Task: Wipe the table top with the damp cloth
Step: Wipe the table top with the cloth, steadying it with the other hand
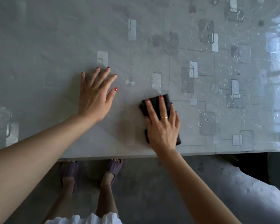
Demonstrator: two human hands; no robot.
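A grey table top with a pattern of pale rectangles and thin lines fills the upper part of the view. A folded dark cloth lies flat on it near the front edge. My right hand presses down on the cloth, fingers spread over it, a gold ring on one finger. My left hand rests flat on the bare table to the left of the cloth, fingers apart, holding nothing. Water drops and wet streaks glisten on the right half of the table.
The table's front edge runs across the view below the hands. Beneath it are a grey concrete floor and my feet in purple slippers. A dark object stands under the table at the right.
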